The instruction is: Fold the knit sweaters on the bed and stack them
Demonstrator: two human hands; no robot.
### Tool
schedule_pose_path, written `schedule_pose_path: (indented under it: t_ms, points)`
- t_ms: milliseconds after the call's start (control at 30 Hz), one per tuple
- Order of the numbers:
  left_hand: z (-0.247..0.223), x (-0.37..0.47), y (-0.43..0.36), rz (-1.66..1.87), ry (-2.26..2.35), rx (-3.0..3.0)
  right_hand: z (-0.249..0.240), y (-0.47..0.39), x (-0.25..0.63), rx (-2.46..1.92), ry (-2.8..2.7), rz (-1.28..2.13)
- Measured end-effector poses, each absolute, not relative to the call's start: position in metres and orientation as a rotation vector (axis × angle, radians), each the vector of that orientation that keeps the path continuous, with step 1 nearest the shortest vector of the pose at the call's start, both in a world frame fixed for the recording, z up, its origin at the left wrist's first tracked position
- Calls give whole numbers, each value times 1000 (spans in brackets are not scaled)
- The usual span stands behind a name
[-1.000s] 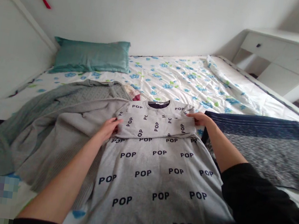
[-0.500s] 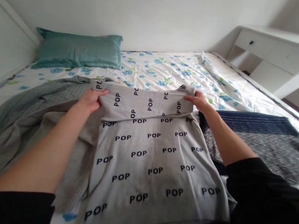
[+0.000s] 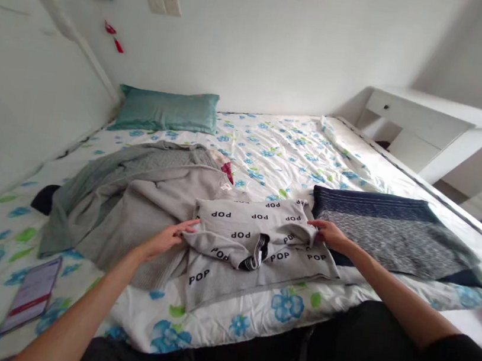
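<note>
A light grey sweater with black "POP" lettering lies folded over on the bed, its upper part turned down toward me. Its black-and-white striped neckline faces my side. My left hand pinches the sweater's left edge near the shoulder. At the opposite edge, my right hand grips the fabric, with some fingertips hidden by the cloth. Left of the sweater, and close to my left hand, is a plain grey knit garment, spread loosely. A navy and speckled grey knit garment rests flat beside my right hand.
The floral bedsheet covers the bed. A green pillow lies against the wall. A phone is near the front left. A darker grey-green knit garment lies behind the plain one. A white desk stands at the right.
The sweater's top has come down toward me over its lower part, exposing the neckline. Both hands have come lower with it. The view has pulled back, bringing the phone into sight.
</note>
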State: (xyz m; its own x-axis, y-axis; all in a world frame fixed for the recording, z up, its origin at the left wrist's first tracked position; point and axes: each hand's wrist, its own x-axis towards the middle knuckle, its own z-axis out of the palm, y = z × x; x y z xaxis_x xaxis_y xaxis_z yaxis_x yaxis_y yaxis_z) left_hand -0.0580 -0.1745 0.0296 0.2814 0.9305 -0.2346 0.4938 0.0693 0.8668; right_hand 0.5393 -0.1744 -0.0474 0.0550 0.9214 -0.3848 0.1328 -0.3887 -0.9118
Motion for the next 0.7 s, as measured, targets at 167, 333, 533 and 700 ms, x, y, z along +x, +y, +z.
schedule_pose_path:
  t_ms: [167,333,533,700]
  points:
    - [41,-42,-187,667,1554,1553,-25,-170,541,-1708,-755,1557]
    - [37,-24,-199,544,1764,1653,-32,-186,508,-1790,-857,1463]
    - [31,-29,-225,265,1929,1755,-36,-207,508,-1803,-908,1445]
    - [23,-35,-233,591,2228,1656,-34,-213,535,-1823,-922,1434]
